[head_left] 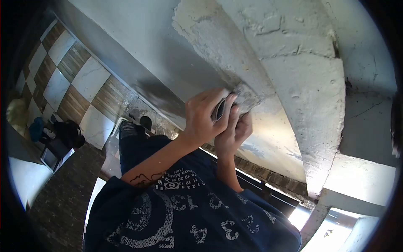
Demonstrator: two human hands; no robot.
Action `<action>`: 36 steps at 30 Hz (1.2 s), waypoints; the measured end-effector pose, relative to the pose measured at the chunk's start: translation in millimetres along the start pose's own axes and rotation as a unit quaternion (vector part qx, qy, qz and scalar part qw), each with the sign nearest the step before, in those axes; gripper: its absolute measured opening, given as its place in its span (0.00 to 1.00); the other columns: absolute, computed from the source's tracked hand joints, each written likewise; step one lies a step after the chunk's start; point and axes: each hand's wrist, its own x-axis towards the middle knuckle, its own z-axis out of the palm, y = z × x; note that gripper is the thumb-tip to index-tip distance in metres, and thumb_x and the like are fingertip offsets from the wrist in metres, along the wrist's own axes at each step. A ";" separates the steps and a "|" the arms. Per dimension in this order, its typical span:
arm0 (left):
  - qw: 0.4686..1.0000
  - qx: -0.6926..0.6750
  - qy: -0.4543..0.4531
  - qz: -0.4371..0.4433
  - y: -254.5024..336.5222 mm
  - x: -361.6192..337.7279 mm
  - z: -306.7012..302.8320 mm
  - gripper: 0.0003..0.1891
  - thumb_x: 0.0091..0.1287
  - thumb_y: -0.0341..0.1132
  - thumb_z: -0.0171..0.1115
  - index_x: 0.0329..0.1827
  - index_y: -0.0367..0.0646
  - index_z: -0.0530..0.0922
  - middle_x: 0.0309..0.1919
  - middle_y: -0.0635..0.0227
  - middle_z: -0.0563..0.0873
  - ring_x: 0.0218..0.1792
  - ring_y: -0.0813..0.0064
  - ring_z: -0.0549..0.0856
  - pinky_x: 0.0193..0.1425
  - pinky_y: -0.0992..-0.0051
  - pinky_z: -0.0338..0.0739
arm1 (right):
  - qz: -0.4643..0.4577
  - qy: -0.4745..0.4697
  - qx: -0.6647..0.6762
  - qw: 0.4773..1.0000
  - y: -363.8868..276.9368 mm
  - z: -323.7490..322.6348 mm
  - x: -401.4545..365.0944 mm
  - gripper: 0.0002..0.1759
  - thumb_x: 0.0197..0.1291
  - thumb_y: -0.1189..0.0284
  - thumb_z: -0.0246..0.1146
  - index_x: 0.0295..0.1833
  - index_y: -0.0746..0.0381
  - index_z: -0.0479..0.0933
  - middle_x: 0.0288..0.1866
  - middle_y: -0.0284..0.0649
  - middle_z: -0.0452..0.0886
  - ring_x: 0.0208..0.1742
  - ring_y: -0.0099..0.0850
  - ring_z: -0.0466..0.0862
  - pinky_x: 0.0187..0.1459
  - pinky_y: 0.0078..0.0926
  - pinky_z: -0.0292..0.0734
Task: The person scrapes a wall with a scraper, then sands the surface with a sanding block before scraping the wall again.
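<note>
My left hand [203, 115] is closed around a dark, curled sheet that looks like folded sandpaper [219, 110]. Its rounded edge shows between the fingers, while the rest is hidden. My right hand [234, 131] is close beside it, fingers bent and pressed against the same sheet. Both hands are up against the wall's rounded edge, at a rough grey patch [247, 97]. Above them runs a strip of bare, peeled plaster [205, 35], bordered by smooth grey paint [138, 46].
A cracked, pale plaster edge [302, 101] curves down on the right. Below the wall lies a dark slatted strip [268, 189]. Checkered floor tiles [88, 80] extend to the left, where a black bag [67, 133] and other items lie. My foot [145, 122] is near the wall's base.
</note>
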 end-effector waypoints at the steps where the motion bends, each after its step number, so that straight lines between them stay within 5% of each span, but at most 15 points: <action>1: 1.000 0.007 -0.014 -0.027 0.0 -3.4 -1.4 0.05 0.57 0.28 0.63 0.28 0.39 0.75 0.19 0.62 0.77 0.17 0.65 0.77 0.21 0.71 0.69 | -0.002 0.000 0.000 1.000 -2.0 1.2 0.6 0.14 0.69 0.70 0.53 0.50 0.71 0.73 0.40 0.38 0.80 0.39 0.20 0.77 0.39 0.18 0.72; 8: 0.999 -0.007 0.036 0.004 0.5 -3.0 4.8 0.08 0.60 0.25 0.61 0.25 0.36 0.73 0.16 0.64 0.74 0.15 0.74 0.70 0.21 0.76 0.65 | 0.011 0.033 -0.009 0.999 0.2 2.4 -2.6 0.11 0.68 0.73 0.54 0.48 0.70 0.74 0.38 0.37 0.81 0.36 0.18 0.77 0.37 0.14 0.71; 11: 0.998 0.005 0.001 -0.060 4.0 -5.1 4.3 0.08 0.61 0.25 0.61 0.25 0.36 0.73 0.16 0.64 0.75 0.15 0.75 0.72 0.21 0.77 0.65 | 0.001 0.027 0.020 0.999 -4.7 2.9 4.5 0.11 0.67 0.73 0.55 0.48 0.71 0.74 0.38 0.37 0.81 0.37 0.19 0.77 0.38 0.14 0.72; 14: 0.999 -0.008 0.053 0.001 2.0 -3.0 9.1 0.08 0.61 0.26 0.62 0.25 0.36 0.73 0.15 0.66 0.74 0.14 0.80 0.70 0.19 0.78 0.63 | 0.004 0.041 0.012 0.999 -8.2 4.3 0.7 0.10 0.67 0.73 0.55 0.46 0.71 0.74 0.37 0.37 0.80 0.36 0.18 0.77 0.36 0.14 0.71; 15: 0.998 -0.007 0.056 0.007 1.3 -3.8 8.4 0.08 0.61 0.26 0.62 0.25 0.36 0.73 0.15 0.66 0.74 0.14 0.80 0.70 0.19 0.78 0.63 | 0.003 0.053 -0.006 0.999 -9.1 7.8 2.0 0.09 0.67 0.73 0.55 0.44 0.71 0.74 0.36 0.36 0.80 0.34 0.18 0.77 0.35 0.14 0.71; 17: 0.998 -0.013 0.016 -0.056 2.6 -8.7 7.7 0.06 0.58 0.29 0.63 0.27 0.39 0.74 0.17 0.62 0.76 0.16 0.65 0.76 0.20 0.72 0.68 | -0.006 0.055 -0.011 0.998 -2.5 3.5 5.2 0.09 0.67 0.74 0.55 0.43 0.71 0.74 0.36 0.37 0.80 0.34 0.18 0.77 0.35 0.15 0.71; 19: 0.998 -0.008 0.031 -0.045 5.9 1.3 7.8 0.06 0.59 0.30 0.63 0.27 0.39 0.75 0.17 0.62 0.76 0.16 0.65 0.76 0.20 0.71 0.68 | -0.019 0.005 0.017 1.000 -6.9 -1.5 11.5 0.10 0.67 0.75 0.55 0.47 0.72 0.74 0.39 0.39 0.81 0.38 0.21 0.79 0.39 0.17 0.73; 23: 0.999 -0.007 0.050 -0.016 -0.5 -3.3 9.5 0.06 0.59 0.30 0.62 0.28 0.39 0.75 0.17 0.62 0.76 0.16 0.65 0.77 0.21 0.71 0.69 | -0.005 0.075 0.001 0.997 -6.9 9.4 6.9 0.08 0.67 0.75 0.55 0.40 0.70 0.74 0.34 0.37 0.80 0.33 0.19 0.77 0.34 0.16 0.71; 25: 0.999 -0.029 0.036 -0.023 5.9 1.7 9.4 0.05 0.60 0.25 0.62 0.28 0.35 0.75 0.18 0.64 0.77 0.17 0.76 0.75 0.21 0.77 0.67 | -0.009 0.072 -0.010 0.997 -5.1 5.0 10.9 0.08 0.67 0.75 0.55 0.40 0.70 0.74 0.34 0.37 0.80 0.33 0.19 0.77 0.34 0.15 0.71; 28: 0.998 -0.022 0.052 -0.002 5.9 4.0 11.1 0.05 0.60 0.25 0.62 0.28 0.35 0.75 0.18 0.64 0.77 0.16 0.76 0.74 0.21 0.77 0.67 | -0.038 0.020 -0.006 0.999 -3.3 -2.0 13.0 0.11 0.69 0.75 0.52 0.49 0.71 0.74 0.39 0.40 0.81 0.37 0.21 0.79 0.38 0.19 0.75; 36: 0.997 -0.049 0.058 -0.014 12.5 10.3 12.6 0.07 0.59 0.26 0.63 0.25 0.36 0.74 0.15 0.65 0.74 0.14 0.76 0.70 0.19 0.76 0.64 | -0.044 0.048 -0.010 0.998 -18.1 3.8 21.1 0.12 0.67 0.73 0.55 0.46 0.73 0.74 0.35 0.41 0.82 0.34 0.21 0.79 0.35 0.17 0.73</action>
